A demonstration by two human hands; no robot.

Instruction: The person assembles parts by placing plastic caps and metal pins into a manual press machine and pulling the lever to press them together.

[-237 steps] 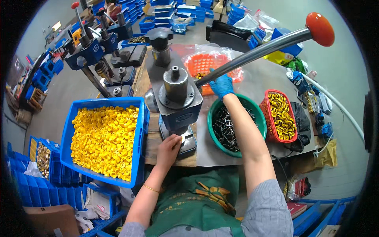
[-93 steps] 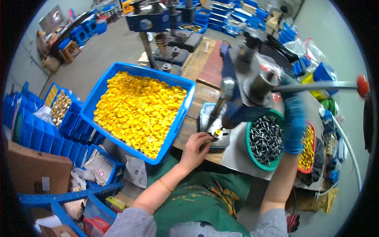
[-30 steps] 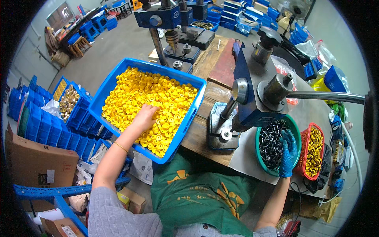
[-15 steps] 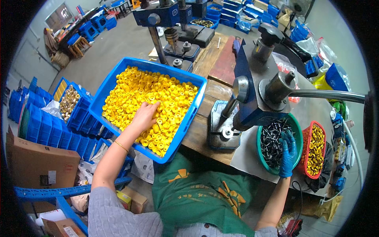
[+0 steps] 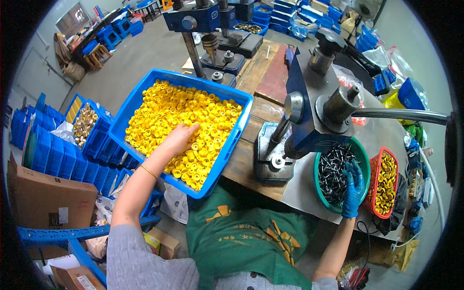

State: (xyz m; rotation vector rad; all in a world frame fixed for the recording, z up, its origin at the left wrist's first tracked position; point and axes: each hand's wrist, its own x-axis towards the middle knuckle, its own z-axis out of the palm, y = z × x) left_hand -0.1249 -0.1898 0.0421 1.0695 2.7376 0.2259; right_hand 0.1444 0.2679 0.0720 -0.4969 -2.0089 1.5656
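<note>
My bare left hand (image 5: 180, 140) reaches into a blue tray (image 5: 195, 194) heaped with small round yellow caps (image 5: 159, 113). Its fingers are curled together, and the tips sink among the caps, so whatever they pinch is hidden. On the right, my right hand (image 5: 354, 187) wears a blue glove inside a green basin (image 5: 316, 186). Its fingers stretch over a pile of dark metal pins (image 5: 333, 169) and touch them. Between the two containers stands a blue hand press (image 5: 314, 111), with a small round metal seat (image 5: 278, 162) on its base.
A red basket (image 5: 372, 198) of yellow and dark pieces sits right of the basin. The press's long metal lever (image 5: 401, 114) juts rightward. More presses (image 5: 212, 63) stand behind the tray. Blue crates (image 5: 63, 157) and a cardboard box (image 5: 50, 198) are at the left.
My left hand has shifted slightly within the caps, its fingers drawn a little closer together. My right hand has barely moved in the basin.
</note>
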